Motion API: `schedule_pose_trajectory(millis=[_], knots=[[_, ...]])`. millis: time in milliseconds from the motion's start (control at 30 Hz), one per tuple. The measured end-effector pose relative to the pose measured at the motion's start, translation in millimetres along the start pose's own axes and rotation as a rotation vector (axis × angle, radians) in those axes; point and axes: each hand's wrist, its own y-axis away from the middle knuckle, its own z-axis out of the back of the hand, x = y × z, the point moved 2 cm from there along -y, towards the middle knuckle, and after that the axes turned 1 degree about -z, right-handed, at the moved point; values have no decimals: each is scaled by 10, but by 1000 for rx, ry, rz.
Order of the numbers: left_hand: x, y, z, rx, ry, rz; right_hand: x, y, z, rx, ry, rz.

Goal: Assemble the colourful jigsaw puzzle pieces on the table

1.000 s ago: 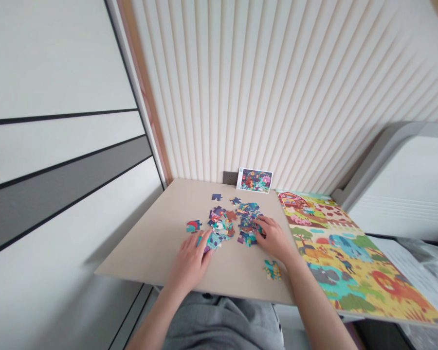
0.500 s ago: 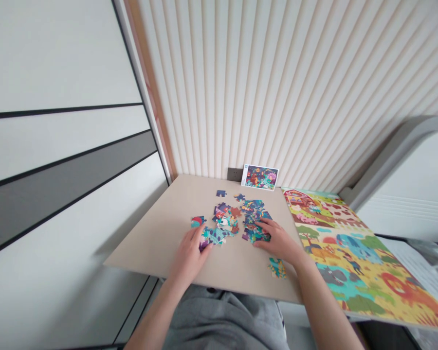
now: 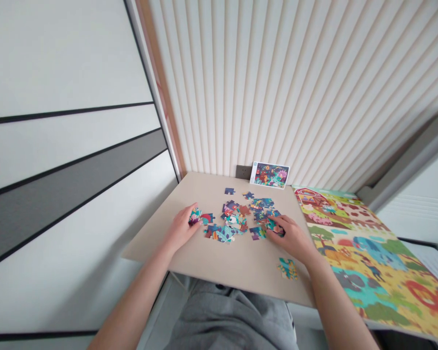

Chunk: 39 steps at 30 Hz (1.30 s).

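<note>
Jigsaw pieces (image 3: 233, 218) sprawl over a beige board (image 3: 160, 248). Hands apart: left hand (image 3: 180, 228) pinching a piece (image 3: 194, 216), right hand (image 3: 292, 238) resting on others.

The left hand (image 3: 180, 228) held a jigsaw piece (image 3: 194, 217) above the beige board (image 3: 219, 265), while the right hand (image 3: 290, 238) rested on scattered puzzle pieces (image 3: 233, 218) below a picture card (image 3: 269, 175).

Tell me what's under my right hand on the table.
Your right hand rests on jigsaw pieces on the beige tabletop. Teal and dark pieces show at the fingertips; whatever lies beneath the palm is covered and can't be seen.
</note>
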Motion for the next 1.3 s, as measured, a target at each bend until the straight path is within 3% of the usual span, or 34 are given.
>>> schedule_pose_trajectory(millis=[233,433,667,833,1067,1233,1300], knots=[[-237,98,7,34,70,-98,61,-20,32,-90,-1,11],[-133,79,1,-34,59,49,8,11,-136,66,54,30],[-126,78,-29,-29,48,9,114,6,-112,99,-26,42],[1,98,-121,-67,-46,37,221,11,-165,204,-46,98],[188,187,-87,-111,-127,205,262,6,-200,172,-92,130],[9,161,-5,-197,-112,130,260,4,-166,129,-95,132],[-151,142,1,-141,-105,15,227,-5,-158,80,-85,117]])
